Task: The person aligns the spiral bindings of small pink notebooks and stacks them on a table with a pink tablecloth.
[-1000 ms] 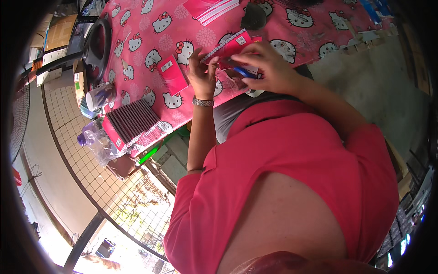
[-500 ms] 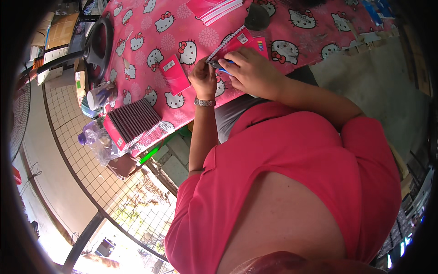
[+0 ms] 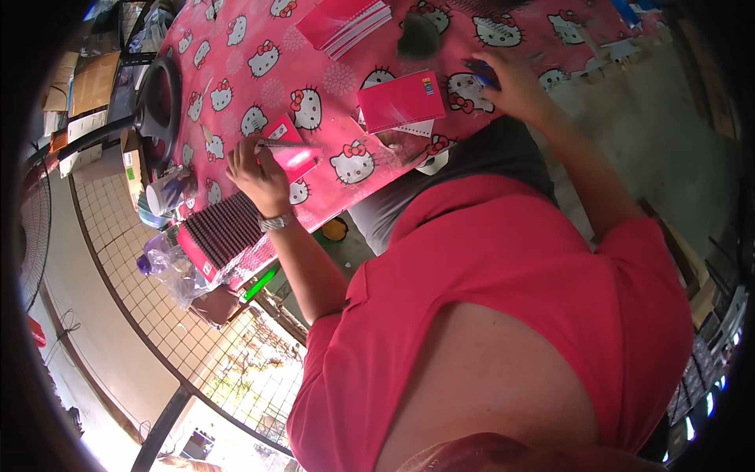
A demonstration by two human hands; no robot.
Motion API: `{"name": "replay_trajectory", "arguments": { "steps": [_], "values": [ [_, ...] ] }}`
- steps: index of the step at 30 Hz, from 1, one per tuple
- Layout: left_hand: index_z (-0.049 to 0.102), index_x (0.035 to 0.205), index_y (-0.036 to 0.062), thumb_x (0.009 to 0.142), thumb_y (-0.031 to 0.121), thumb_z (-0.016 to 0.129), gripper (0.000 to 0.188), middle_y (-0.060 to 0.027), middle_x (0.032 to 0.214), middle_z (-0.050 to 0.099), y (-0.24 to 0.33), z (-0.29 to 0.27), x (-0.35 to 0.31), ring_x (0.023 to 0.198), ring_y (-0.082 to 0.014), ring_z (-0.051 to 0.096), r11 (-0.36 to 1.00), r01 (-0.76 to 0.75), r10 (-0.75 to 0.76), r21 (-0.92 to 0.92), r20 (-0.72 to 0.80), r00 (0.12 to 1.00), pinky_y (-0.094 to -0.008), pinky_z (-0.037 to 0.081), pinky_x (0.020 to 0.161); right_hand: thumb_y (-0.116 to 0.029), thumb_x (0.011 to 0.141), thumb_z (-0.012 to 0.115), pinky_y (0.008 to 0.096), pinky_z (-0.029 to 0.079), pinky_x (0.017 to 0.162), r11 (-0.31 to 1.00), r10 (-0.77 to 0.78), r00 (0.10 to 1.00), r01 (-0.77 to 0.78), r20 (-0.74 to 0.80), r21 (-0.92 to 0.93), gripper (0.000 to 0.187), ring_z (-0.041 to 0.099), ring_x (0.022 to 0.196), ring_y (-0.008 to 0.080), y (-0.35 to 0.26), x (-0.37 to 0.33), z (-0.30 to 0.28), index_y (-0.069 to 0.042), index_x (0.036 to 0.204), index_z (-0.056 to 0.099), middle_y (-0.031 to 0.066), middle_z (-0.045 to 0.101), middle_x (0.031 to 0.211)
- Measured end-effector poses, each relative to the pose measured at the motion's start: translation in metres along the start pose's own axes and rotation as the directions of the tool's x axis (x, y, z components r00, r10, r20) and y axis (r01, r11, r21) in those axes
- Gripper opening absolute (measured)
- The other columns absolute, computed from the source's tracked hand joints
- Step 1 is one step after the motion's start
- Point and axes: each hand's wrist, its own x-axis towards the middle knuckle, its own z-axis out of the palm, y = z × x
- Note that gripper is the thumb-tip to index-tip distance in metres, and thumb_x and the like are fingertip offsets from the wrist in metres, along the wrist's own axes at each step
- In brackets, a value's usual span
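Observation:
My left hand (image 3: 259, 177) is at the left part of the table, its fingers closed on the edge of a red spiral notebook (image 3: 296, 162). The dark coil shows at its fingertips; whether another notebook lies beneath is unclear. Out to the right, my right hand (image 3: 513, 85) is wrapped round pliers (image 3: 485, 77) with blue handles, held above the tablecloth. Between the hands lies an unbound red notebook cover (image 3: 401, 102) with white punched sheets (image 3: 415, 129) sticking out under it. Left of my left wrist is a row of coil-bound notebooks (image 3: 222, 228).
A stack of loose red notebooks (image 3: 346, 25) lies at the far side of the pink patterned tablecloth (image 3: 338, 118), beside a dark rounded object (image 3: 418, 36). At the left edge are a white tub (image 3: 163, 197), a crumpled plastic bag (image 3: 177, 271) and a black ring-shaped frame (image 3: 161, 98).
My hands have moved apart: the left carries the coiled notebook left, the right swings right with the pliers. The cover and punched sheets between them are now uncovered.

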Motion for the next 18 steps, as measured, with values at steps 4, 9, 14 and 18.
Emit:
{"name": "replay_trajectory", "arguments": {
  "steps": [4, 9, 14, 18],
  "values": [
    [0.06, 0.112, 0.0103, 0.085, 0.025, 0.06, 0.03, -0.0085, 0.107, 0.065, -0.049, 0.049, -0.004, 0.101, -0.0314, 0.058, 0.993, 0.096, -0.105, 0.066, 0.139, 0.985, -0.051, 0.043, 0.089, -0.013, 0.079, 0.068, 0.0393, 0.05, 0.082, 0.997, -0.054, 0.983, 0.042, -0.177, -0.072, 0.034, 0.061, 0.093, 0.0306, 0.018, 0.049, 0.007, -0.007, 0.113, 0.062, 0.0146, 0.062, 0.102],
    [0.062, 0.11, 0.0098, 0.076, 0.016, 0.076, 0.037, -0.0112, 0.109, 0.061, 0.076, 0.093, -0.009, 0.104, -0.0328, 0.057, 0.928, -0.308, 0.345, -0.211, 0.172, 0.923, -0.0464, 0.049, 0.087, -0.014, 0.082, 0.062, 0.0438, 0.054, 0.077, 0.969, -0.137, 0.952, 0.071, -0.275, -0.235, 0.015, 0.063, 0.091, 0.0375, 0.031, 0.117, 0.022, -0.003, 0.093, 0.063, 0.0234, 0.064, 0.106],
    [0.064, 0.11, 0.0109, 0.076, 0.016, 0.074, 0.036, -0.0077, 0.108, 0.062, 0.116, 0.104, -0.029, 0.098, -0.0275, 0.06, 0.84, -0.492, 0.543, -0.229, 0.323, 0.775, -0.0408, 0.053, 0.08, -0.017, 0.083, 0.061, 0.0451, 0.055, 0.072, 0.925, 0.125, 0.992, -0.119, -0.007, -0.361, 0.013, 0.065, 0.081, 0.036, 0.053, 0.149, 0.036, -0.005, 0.087, 0.064, 0.019, 0.066, 0.092],
    [0.065, 0.108, 0.0125, 0.078, 0.015, 0.07, 0.031, -0.0049, 0.105, 0.064, 0.108, 0.097, -0.026, 0.088, -0.0254, 0.064, 0.815, -0.523, 0.579, -0.249, 0.324, 0.748, -0.0382, 0.055, 0.075, -0.011, 0.082, 0.057, 0.0467, 0.054, 0.068, 0.98, 0.063, 0.987, -0.089, -0.146, -0.177, 0.011, 0.063, 0.073, 0.0375, 0.032, 0.14, -0.006, -0.006, 0.088, 0.065, 0.0185, 0.063, 0.084]
  ]
}}
